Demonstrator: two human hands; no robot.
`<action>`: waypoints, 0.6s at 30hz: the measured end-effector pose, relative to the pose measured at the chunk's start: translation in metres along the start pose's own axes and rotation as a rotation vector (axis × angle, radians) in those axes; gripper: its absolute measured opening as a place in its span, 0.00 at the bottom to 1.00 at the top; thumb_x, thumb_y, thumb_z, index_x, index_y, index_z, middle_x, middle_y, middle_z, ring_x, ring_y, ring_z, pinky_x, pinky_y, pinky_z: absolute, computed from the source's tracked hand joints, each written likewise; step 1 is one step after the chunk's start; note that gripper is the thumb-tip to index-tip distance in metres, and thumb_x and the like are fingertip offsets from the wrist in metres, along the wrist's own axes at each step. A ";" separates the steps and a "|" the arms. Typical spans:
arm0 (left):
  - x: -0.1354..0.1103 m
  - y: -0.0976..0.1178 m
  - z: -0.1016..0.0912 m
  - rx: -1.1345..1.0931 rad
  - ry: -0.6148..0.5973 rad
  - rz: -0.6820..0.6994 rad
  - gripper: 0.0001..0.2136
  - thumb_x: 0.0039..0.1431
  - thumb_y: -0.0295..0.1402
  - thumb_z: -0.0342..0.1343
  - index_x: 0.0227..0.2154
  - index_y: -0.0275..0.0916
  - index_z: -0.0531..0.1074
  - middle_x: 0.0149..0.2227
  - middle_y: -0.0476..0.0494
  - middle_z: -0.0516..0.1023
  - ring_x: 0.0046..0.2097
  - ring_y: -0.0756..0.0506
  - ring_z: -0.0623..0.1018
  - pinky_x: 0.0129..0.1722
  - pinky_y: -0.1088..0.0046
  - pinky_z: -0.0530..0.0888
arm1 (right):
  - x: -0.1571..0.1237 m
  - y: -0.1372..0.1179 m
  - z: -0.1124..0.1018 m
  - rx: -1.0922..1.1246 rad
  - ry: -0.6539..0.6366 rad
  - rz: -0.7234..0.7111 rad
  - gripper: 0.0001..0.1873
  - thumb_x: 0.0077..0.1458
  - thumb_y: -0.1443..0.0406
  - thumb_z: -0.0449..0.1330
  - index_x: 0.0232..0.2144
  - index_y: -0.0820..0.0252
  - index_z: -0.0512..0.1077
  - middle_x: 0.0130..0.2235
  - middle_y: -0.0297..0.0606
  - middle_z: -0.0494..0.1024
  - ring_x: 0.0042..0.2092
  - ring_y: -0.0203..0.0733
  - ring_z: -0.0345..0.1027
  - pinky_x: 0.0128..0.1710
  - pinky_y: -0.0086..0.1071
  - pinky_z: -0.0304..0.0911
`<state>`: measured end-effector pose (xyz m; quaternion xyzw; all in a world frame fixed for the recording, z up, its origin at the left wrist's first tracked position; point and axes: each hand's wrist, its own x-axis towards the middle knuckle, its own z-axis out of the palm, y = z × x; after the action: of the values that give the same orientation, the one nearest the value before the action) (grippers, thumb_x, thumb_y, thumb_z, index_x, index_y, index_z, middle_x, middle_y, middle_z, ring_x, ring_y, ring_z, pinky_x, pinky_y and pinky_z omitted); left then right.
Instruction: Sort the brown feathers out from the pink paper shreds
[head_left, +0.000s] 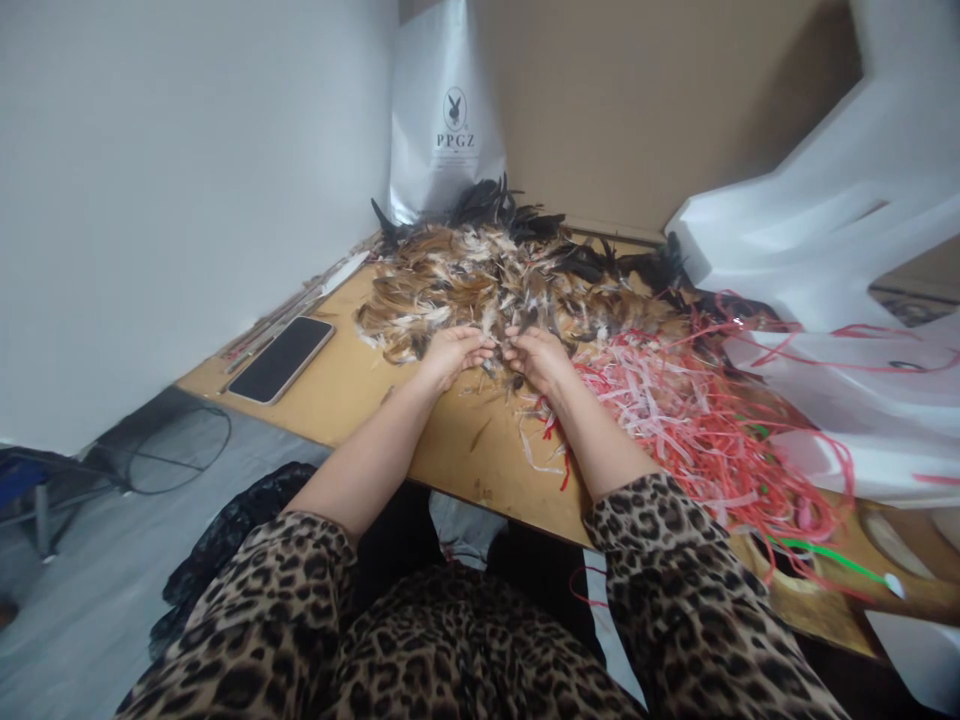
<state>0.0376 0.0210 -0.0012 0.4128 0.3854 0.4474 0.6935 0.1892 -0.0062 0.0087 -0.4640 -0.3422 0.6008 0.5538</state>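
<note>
A big heap of brown, white and black feathers (487, 275) lies on the wooden table (360, 390). My left hand (451, 352) and my right hand (538, 358) meet at the heap's near edge, fingers curled and pinched together on a small bunch of feathers (501, 350) between them. Both wrists rest low over the tabletop. Leopard-print sleeves cover my upper arms.
A dark phone (283, 358) lies face up at the table's left. A tangle of red and pink plastic strips (697, 420) spreads to the right. A white bag (444, 110) stands against the back wall; white plastic bags (840, 250) pile up at right. Thin rods (300, 305) lie beside the wall.
</note>
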 end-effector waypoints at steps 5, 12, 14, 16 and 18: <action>0.000 0.000 0.001 -0.013 0.034 -0.002 0.05 0.46 0.24 0.59 0.27 0.31 0.69 0.27 0.43 0.77 0.24 0.53 0.75 0.22 0.83 0.70 | 0.005 0.009 0.002 -0.154 0.021 -0.049 0.13 0.36 0.64 0.66 0.26 0.63 0.68 0.17 0.30 0.70 0.18 0.29 0.62 0.15 0.20 0.58; 0.000 0.000 0.002 -0.028 0.046 -0.009 0.05 0.47 0.24 0.59 0.28 0.31 0.69 0.27 0.42 0.77 0.25 0.53 0.75 0.23 0.82 0.70 | 0.005 0.015 0.005 -0.367 0.063 -0.091 0.07 0.38 0.66 0.64 0.23 0.64 0.70 0.14 0.31 0.70 0.15 0.29 0.60 0.13 0.21 0.57; 0.001 0.001 0.002 -0.058 0.057 -0.014 0.06 0.47 0.24 0.59 0.28 0.31 0.68 0.27 0.42 0.77 0.25 0.53 0.75 0.23 0.82 0.70 | 0.005 0.014 0.004 -0.317 0.069 -0.090 0.07 0.39 0.66 0.63 0.23 0.64 0.70 0.14 0.31 0.69 0.14 0.28 0.58 0.12 0.20 0.55; 0.002 0.001 0.001 -0.094 0.070 -0.024 0.06 0.47 0.24 0.59 0.29 0.31 0.68 0.26 0.42 0.77 0.25 0.54 0.75 0.24 0.83 0.70 | 0.004 0.012 0.004 -0.229 0.077 -0.089 0.09 0.38 0.65 0.64 0.23 0.64 0.69 0.14 0.30 0.69 0.14 0.27 0.57 0.12 0.20 0.54; 0.002 0.003 0.001 -0.126 0.076 -0.030 0.06 0.47 0.23 0.59 0.29 0.31 0.68 0.27 0.43 0.76 0.25 0.54 0.75 0.24 0.83 0.70 | 0.004 0.009 0.004 -0.128 0.089 -0.086 0.10 0.37 0.65 0.65 0.23 0.63 0.68 0.14 0.28 0.68 0.14 0.26 0.57 0.12 0.20 0.53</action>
<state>0.0384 0.0231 0.0013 0.3454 0.3888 0.4754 0.7096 0.1824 -0.0033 0.0010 -0.5096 -0.3746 0.5319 0.5630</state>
